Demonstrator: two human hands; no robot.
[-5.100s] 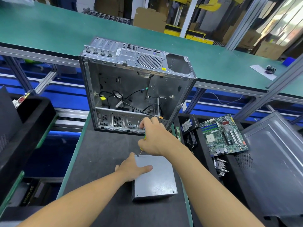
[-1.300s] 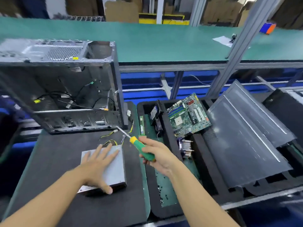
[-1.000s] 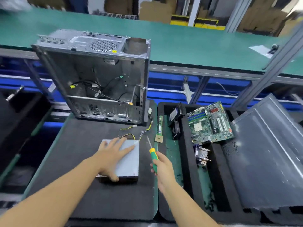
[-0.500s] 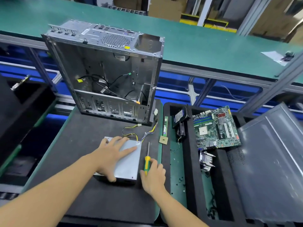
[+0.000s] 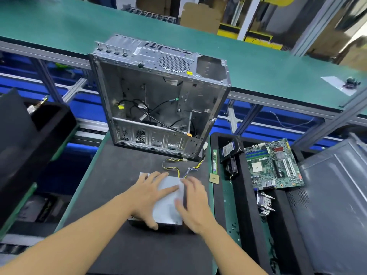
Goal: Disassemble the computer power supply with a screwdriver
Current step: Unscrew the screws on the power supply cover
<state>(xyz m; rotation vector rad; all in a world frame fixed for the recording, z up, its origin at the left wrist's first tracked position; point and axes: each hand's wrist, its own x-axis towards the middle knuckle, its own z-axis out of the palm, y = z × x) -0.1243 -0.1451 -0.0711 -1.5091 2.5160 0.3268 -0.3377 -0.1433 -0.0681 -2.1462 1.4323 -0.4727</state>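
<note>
Supply [image 5: 168, 197]: flat on desk [image 5: 119, 175], near case [image 5: 158, 96]; right edge hidden.
Left grip [image 5: 149, 193]: flat on top, fingers straight.
Right grip [image 5: 195, 203]: fingers relaxed over right edge.
Tray [image 5: 244, 205]: holds motherboard [image 5: 274, 165].

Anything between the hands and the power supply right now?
Nothing visible stands between them. The left hand lies flat on top of the power supply, and the right hand rests along its right edge.

bench: green bench top [image 5: 258, 62] | frame: aluminium frame [image 5: 278, 104] | behind: cardboard boxes [image 5: 200, 14] (blurred) | light: bright, upper right
</note>
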